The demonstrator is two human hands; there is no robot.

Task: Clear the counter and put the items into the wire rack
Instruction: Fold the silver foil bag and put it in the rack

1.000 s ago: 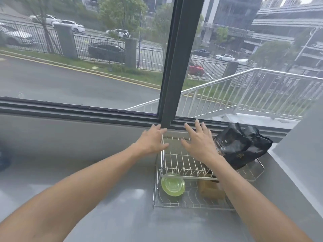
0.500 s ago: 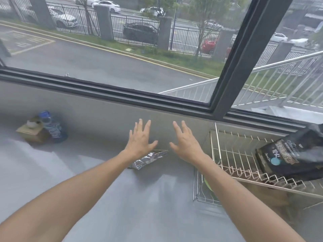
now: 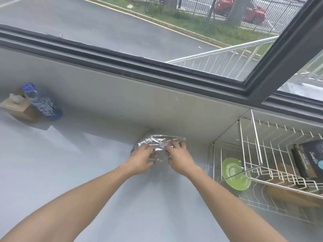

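Grey desk (image 3: pixel 73 172) under the window: both hands, left hand (image 3: pixel 141 158) and right hand (image 3: pixel 178 157), curl onto the crinkled silver foil packet (image 3: pixel 158 143), long axis left-right, white wire rack (image 3: pixel 262 163) off right.

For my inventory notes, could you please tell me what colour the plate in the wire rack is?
The plate is lime green, seen in the head view on the wire rack's lower tier.

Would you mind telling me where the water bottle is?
The bottle stands far left on the counter, against the tissue box, by the wall.
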